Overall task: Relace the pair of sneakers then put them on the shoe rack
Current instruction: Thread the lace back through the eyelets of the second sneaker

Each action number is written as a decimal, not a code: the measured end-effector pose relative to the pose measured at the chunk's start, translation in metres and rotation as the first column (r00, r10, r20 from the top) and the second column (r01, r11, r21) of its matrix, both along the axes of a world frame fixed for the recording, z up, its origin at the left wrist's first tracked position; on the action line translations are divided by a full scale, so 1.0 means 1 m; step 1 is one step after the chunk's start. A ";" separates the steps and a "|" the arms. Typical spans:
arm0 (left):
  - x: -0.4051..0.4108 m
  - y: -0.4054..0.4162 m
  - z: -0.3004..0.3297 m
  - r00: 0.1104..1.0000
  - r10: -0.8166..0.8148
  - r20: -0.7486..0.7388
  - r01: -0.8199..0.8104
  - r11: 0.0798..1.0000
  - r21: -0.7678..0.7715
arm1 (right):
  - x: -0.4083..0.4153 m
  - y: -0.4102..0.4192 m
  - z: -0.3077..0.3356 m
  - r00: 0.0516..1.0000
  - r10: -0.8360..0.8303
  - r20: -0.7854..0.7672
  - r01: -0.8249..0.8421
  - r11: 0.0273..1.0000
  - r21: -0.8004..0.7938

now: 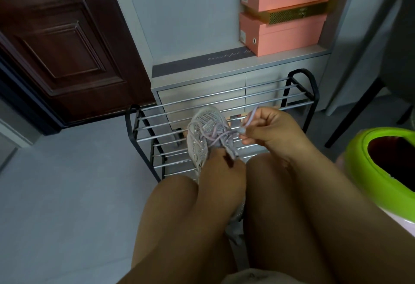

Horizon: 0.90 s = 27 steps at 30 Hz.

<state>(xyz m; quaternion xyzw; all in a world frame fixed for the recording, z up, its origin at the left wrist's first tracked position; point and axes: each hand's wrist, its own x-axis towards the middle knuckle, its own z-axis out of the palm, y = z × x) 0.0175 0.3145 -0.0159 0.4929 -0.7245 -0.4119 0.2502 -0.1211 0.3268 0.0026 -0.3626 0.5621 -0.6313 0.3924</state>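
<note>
A pale grey mesh sneaker (203, 135) with lilac laces sits between my knees, toe pointing away toward the shoe rack (226, 104). My left hand (221, 172) holds the sneaker at its heel and tongue, fingers mostly hidden behind it. My right hand (268, 130) pinches the lilac lace (250, 118) and holds a loop of it up to the right of the eyelets. A second sneaker (238, 216) shows only as a sliver low between my legs.
The black-framed rack with chrome bars stands against a grey cabinet (202, 86). Pink shoe boxes (283, 14) are stacked on the cabinet. A dark wooden door (67, 48) is at left, a green-rimmed bin (368, 167) at right, grey floor (67, 194) at left.
</note>
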 end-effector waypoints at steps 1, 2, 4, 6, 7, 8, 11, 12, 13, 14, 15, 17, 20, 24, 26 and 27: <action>0.000 -0.001 -0.004 0.997 0.048 -0.057 -0.045 0.998 0.050 | 0.000 0.000 0.000 1.000 0.000 0.001 0.000 1.000 0.000; -0.001 -0.002 -0.007 0.988 0.109 -0.112 -0.096 0.989 0.113 | 0.001 0.000 0.001 1.000 0.002 0.002 -0.002 1.000 0.003; -0.004 -0.005 -0.010 0.946 0.227 -0.233 -0.155 0.945 0.288 | 0.002 0.001 0.001 1.000 0.002 -0.018 -0.002 1.000 0.017; -0.006 -0.006 -0.012 0.896 0.300 -0.328 -0.146 0.896 0.420 | 0.004 0.001 0.001 0.998 0.010 -0.062 -0.008 0.999 0.031; -0.006 -0.006 -0.013 0.876 0.321 -0.359 -0.137 0.881 0.453 | 0.004 0.001 0.001 0.996 0.014 -0.090 -0.011 0.999 0.035; -0.006 -0.005 -0.014 0.862 0.335 -0.381 -0.130 0.872 0.471 | 0.004 0.001 0.000 0.993 0.016 -0.118 -0.012 0.999 0.037; -0.004 -0.004 -0.010 0.833 0.352 -0.426 -0.103 0.856 0.506 | 0.005 -0.001 -0.003 0.980 0.012 -0.197 -0.009 1.000 0.017; -0.004 -0.003 -0.009 0.827 0.355 -0.435 -0.093 0.850 0.519 | 0.004 -0.002 -0.004 0.971 0.008 -0.239 -0.005 1.000 0.011; -0.004 -0.003 -0.008 0.821 0.359 -0.443 -0.084 0.845 0.528 | 0.005 -0.003 -0.005 0.959 0.006 -0.283 -0.003 1.000 0.011; -0.003 -0.003 -0.007 0.815 0.364 -0.452 -0.079 0.842 0.534 | 0.005 -0.003 -0.005 0.948 0.009 -0.318 -0.005 1.000 0.013; -0.003 -0.002 -0.007 0.806 0.368 -0.463 -0.074 0.839 0.538 | 0.006 -0.004 -0.005 0.939 0.016 -0.344 -0.011 1.000 0.016; -0.002 -0.002 -0.007 0.794 0.380 -0.475 -0.072 0.834 0.547 | 0.008 -0.004 -0.006 0.926 0.029 -0.377 -0.024 1.000 0.018; -0.002 -0.002 -0.007 0.789 0.400 -0.466 -0.086 0.824 0.561 | 0.011 -0.005 -0.008 0.916 0.030 -0.401 -0.022 0.999 0.023; -0.001 -0.002 -0.006 0.788 0.406 -0.463 -0.090 0.820 0.565 | 0.013 -0.007 -0.010 0.882 0.023 -0.470 -0.008 0.999 0.034; 0.000 -0.002 -0.006 0.791 0.396 -0.466 -0.082 0.824 0.561 | 0.014 -0.006 -0.009 0.880 0.043 -0.473 -0.028 0.999 0.039; 0.000 -0.001 -0.006 0.797 0.386 -0.465 -0.077 0.828 0.556 | 0.015 -0.005 -0.008 0.877 0.050 -0.477 -0.035 0.999 0.039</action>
